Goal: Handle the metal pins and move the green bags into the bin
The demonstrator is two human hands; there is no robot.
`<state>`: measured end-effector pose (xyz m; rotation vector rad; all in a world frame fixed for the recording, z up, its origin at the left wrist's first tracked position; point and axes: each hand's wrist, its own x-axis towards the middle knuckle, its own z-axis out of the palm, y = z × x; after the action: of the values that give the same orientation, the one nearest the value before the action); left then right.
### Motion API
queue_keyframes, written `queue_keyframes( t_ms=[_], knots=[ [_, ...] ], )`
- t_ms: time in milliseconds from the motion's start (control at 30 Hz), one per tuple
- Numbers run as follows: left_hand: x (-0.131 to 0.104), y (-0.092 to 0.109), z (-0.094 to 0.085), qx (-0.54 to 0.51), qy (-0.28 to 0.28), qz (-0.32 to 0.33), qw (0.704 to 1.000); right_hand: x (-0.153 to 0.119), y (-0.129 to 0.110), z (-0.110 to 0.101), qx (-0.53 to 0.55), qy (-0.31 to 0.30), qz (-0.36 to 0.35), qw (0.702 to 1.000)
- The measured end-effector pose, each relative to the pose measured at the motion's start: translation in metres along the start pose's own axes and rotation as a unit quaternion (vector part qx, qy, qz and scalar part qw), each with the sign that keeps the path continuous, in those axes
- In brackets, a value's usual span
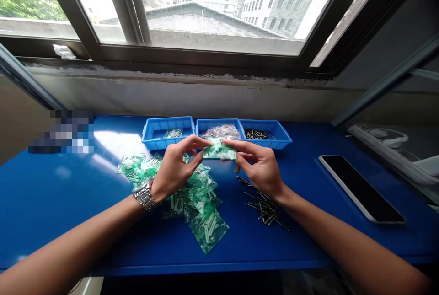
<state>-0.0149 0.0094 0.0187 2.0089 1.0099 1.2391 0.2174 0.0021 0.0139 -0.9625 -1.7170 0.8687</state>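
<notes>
Between my two hands, in front of the middle blue bin, is a small green-tinted plastic bag (219, 149). My left hand (180, 162) pinches its left edge with thumb and finger; a metal watch is on that wrist. My right hand (262, 167) pinches its right edge. What lies inside the bag is too blurred to name. Beneath and around my left hand spreads a pile of green plastic bags (207, 228) with pale, slim pieces inside. Dark, thin screw-like pieces (265, 208) lie loose on the table below my right hand.
Three blue bins (168, 123) stand in a row at the back: a bag in the left, silvery pieces (224, 131) in the middle, dark thin pieces (257, 134) in the right. A phone (360, 187) lies on the blue table (137, 249) at right. A window (219, 20) rises behind.
</notes>
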Motion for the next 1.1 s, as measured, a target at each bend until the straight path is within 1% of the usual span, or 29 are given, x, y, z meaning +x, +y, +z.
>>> queue_keyframes(
  t_ms=[67,167,367,467,567,633,700,767,833,967,1033,1100],
  knots=[
    [-0.0018,-0.0012,-0.0002,0.026,0.016,0.033,0.999,-0.0017,-0.0014,-0.0007,-0.033,0.014,-0.032,0.999],
    [-0.0039,-0.0015,-0.0002,0.042,0.025,0.058,0.997,-0.0034,-0.003,-0.0016,-0.057,0.024,-0.052,0.997],
    [-0.0028,-0.0007,-0.0013,0.06,0.029,0.074,0.995,-0.0033,-0.0042,-0.0023,-0.066,0.024,-0.067,0.995],
    [-0.0016,0.0001,-0.0024,0.06,0.025,0.071,0.995,-0.0019,-0.0048,-0.0019,-0.044,0.016,-0.056,0.997],
    [-0.0007,0.0026,-0.0023,0.025,-0.008,0.034,0.999,-0.0005,-0.0057,-0.0009,-0.017,0.009,-0.036,0.999],
    [-0.0001,0.0048,-0.0017,-0.029,-0.042,-0.011,0.999,-0.0002,-0.0063,-0.0002,-0.02,0.01,-0.025,0.999],
    [0.0005,0.0069,-0.001,-0.091,-0.067,-0.054,0.992,-0.0001,-0.0067,0.0001,-0.025,0.01,-0.013,1.0],
    [0.0008,0.0079,-0.0005,-0.133,-0.076,-0.079,0.985,-0.0002,-0.0064,0.0002,-0.021,0.009,-0.001,1.0],
    [0.0008,0.0074,-0.0003,-0.147,-0.074,-0.088,0.982,-0.0003,-0.0055,0.0001,-0.017,0.01,0.006,1.0],
    [-0.0007,0.0034,-0.0001,-0.129,-0.059,-0.07,0.987,-0.0009,-0.0033,0.0007,0.005,0.019,0.012,1.0],
    [-0.0015,0.0009,0.0,-0.102,-0.047,-0.037,0.993,-0.0014,-0.003,0.0012,0.017,0.021,0.013,1.0],
    [-0.0018,-0.0016,0.0001,-0.053,-0.018,0.012,0.998,-0.0019,-0.0032,0.0015,0.012,0.029,0.004,0.999]
  ],
)
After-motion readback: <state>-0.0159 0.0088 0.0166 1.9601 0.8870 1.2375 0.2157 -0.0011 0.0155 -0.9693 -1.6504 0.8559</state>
